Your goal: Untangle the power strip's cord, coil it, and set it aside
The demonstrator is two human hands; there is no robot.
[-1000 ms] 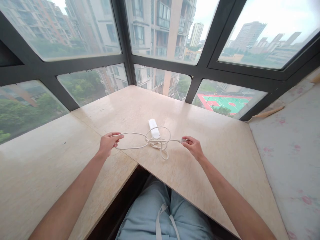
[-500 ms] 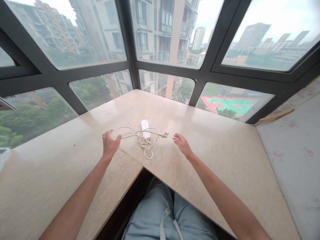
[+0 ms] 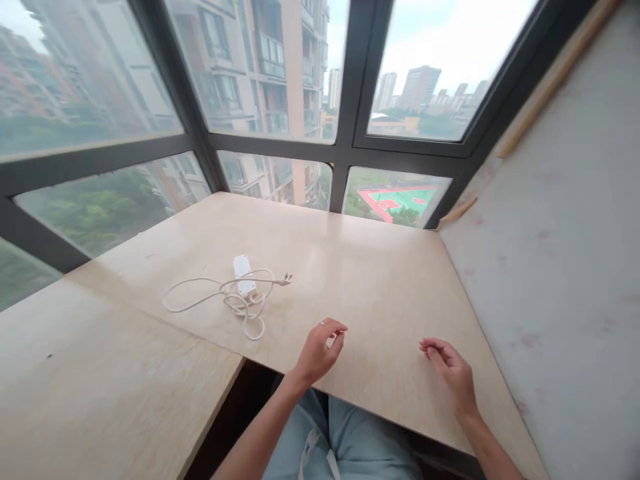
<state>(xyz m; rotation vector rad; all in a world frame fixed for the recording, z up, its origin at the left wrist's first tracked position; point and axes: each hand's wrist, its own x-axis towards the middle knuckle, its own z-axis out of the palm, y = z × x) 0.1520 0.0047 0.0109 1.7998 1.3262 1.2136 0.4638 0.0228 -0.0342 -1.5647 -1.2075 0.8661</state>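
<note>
A white power strip [image 3: 243,275] lies on the tabletop, underside up, with screw holes in its corners. Its pale cord [image 3: 193,280] is loosely looped and tangled around it, one big loop reaching left, and the three-pin plug [image 3: 285,280] points right. My left hand [image 3: 320,350] hovers near the front edge, to the right of the cord, fingers loosely curved with a small gap between thumb and forefinger, nothing held. Further right, my right hand [image 3: 453,373] has its thumb closed against bent fingers, with nothing visible in it. Neither hand touches the cord.
The beige tabletop [image 3: 370,280] runs back to dark-framed windows [image 3: 345,120]. A patterned wall [image 3: 550,267] bounds the right side. At the front, a cut-out gap between two table sections holds my legs [image 3: 360,440].
My view has turned right. Both hands have moved right and nearer me; the left hand has left the cord's loop. The right hand's fingers have closed. The power strip stays in place.
</note>
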